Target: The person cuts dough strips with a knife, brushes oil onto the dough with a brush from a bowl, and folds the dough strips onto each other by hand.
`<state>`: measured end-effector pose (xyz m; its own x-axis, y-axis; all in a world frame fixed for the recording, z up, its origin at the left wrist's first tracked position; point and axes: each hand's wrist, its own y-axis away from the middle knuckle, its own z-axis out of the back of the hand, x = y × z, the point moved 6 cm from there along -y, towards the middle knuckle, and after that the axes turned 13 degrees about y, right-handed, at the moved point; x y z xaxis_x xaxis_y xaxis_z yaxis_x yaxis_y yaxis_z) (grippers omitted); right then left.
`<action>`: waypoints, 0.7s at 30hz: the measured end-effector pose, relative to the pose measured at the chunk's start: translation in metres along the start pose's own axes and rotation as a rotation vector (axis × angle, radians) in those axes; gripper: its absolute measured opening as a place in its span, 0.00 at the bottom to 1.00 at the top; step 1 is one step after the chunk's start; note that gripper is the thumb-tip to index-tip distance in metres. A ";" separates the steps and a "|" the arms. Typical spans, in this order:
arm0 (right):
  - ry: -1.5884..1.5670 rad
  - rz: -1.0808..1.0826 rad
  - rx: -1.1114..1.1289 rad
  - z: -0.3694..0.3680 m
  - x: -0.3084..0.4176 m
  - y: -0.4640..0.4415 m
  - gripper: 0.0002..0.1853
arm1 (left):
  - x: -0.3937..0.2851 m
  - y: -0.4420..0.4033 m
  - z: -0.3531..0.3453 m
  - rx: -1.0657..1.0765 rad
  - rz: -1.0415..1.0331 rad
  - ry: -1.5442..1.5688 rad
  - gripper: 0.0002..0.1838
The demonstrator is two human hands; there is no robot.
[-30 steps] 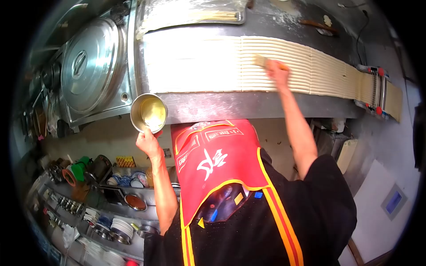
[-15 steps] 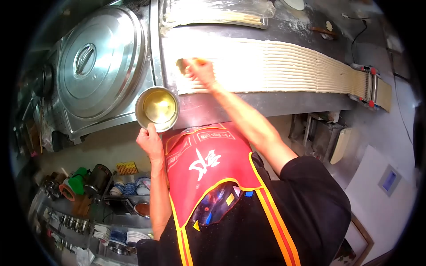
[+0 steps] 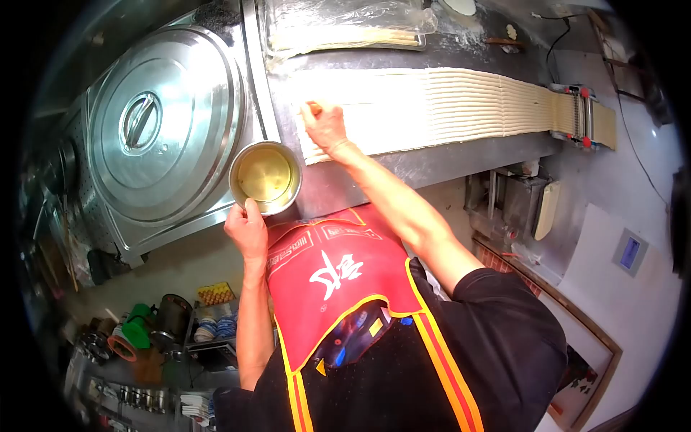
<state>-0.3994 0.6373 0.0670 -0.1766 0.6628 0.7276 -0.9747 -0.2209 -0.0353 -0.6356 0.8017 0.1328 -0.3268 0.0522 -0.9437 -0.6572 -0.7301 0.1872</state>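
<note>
My left hand (image 3: 247,229) grips the near rim of a round metal pot (image 3: 235,180), its thumb over the edge. Clear yellow liquid (image 3: 265,175), which looks like oil, is inside. My right hand (image 3: 325,128) is closed over the left end of a long pale dough sheet (image 3: 389,108). A brush (image 3: 315,108) is in its fingers; only a bit of its orange-brown handle shows, and the bristles are hidden. The left part of the dough looks flat under glare, while its right part (image 3: 489,104) has even crosswise ridges and runs to a small roller machine (image 3: 579,119).
A large lidded steel vessel (image 3: 165,122) stands left of the worktop. Behind the dough lies a plastic-covered tray (image 3: 345,39). Flour and a wooden-handled tool (image 3: 504,42) are at the back right. Shelves with bowls (image 3: 216,329) stand lower left.
My right hand has turned over the dough's left end, and the dark brush tip seen before is now out of sight. The view has shifted slightly; my left hand keeps holding the pot.
</note>
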 end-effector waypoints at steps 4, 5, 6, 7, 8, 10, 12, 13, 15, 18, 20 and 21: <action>-0.534 -0.489 0.209 0.004 -0.034 -0.005 0.11 | -0.010 -0.008 -0.002 0.017 -0.012 -0.055 0.15; -0.585 -0.477 0.132 0.016 -0.081 -0.009 0.10 | -0.011 -0.009 -0.003 0.024 -0.019 -0.054 0.15; -0.469 -0.449 0.034 0.057 -0.102 -0.013 0.09 | -0.012 -0.009 -0.003 0.005 -0.030 -0.055 0.15; -0.502 -0.533 0.053 0.089 -0.136 -0.014 0.09 | -0.014 -0.008 -0.003 -0.020 -0.036 -0.055 0.15; -0.421 -0.554 -0.025 0.128 -0.167 -0.015 0.09 | -0.019 -0.007 -0.004 -0.011 0.011 -0.008 0.15; -0.145 -0.508 -0.260 0.198 -0.228 -0.020 0.13 | -0.016 -0.006 -0.003 -0.026 0.000 -0.009 0.15; 0.059 -0.406 -0.428 0.220 -0.236 -0.033 0.14 | -0.009 -0.006 -0.004 -0.048 0.002 0.001 0.16; 0.374 -0.323 -0.379 0.213 -0.224 -0.040 0.13 | -0.009 -0.005 -0.006 -0.048 0.006 -0.001 0.16; 0.452 -0.450 -0.009 0.147 -0.196 -0.046 0.16 | -0.011 -0.007 -0.007 -0.042 0.020 -0.065 0.15; 0.424 0.154 -0.036 0.016 -0.059 -0.038 0.12 | -0.022 -0.011 -0.015 -0.012 0.042 -0.084 0.15; 0.246 0.102 -0.024 0.000 -0.003 -0.039 0.10 | -0.024 -0.015 -0.017 -0.006 0.033 -0.069 0.16; -0.092 -0.105 0.081 -0.001 -0.001 -0.040 0.11 | -0.024 -0.015 -0.021 0.007 0.032 -0.037 0.17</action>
<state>-0.3600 0.6462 0.0671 -0.0576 0.6181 0.7840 -0.9722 -0.2133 0.0967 -0.6039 0.7969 0.1472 -0.3728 0.0539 -0.9264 -0.6502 -0.7274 0.2194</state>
